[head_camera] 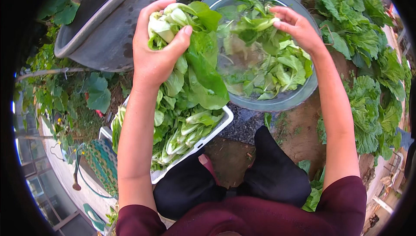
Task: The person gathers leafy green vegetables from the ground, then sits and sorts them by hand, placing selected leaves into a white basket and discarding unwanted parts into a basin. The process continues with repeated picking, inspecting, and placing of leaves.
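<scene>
My left hand [159, 45] grips a bunch of leafy greens [204, 63] by the pale stem ends, its broad wet leaves hanging down to the right. Below it, a white plastic basket [213, 135] holds more greens [185, 132] with their stems side by side. My right hand [297, 29] pinches a smaller green plant [256, 28] by its stem end, over a round basin [276, 104] of water. Loose leafy greens [286, 70] float in the basin's right side. Where the held leaves meet the water is hard to tell.
A large dark tub [104, 31] leans at the upper left. Leafy cabbage-like plants [364, 106] grow along the right. A speckled stone slab [239, 124] lies under the basin's near edge. A woven green and tan item [102, 166] and a hose [86, 180] lie at the left.
</scene>
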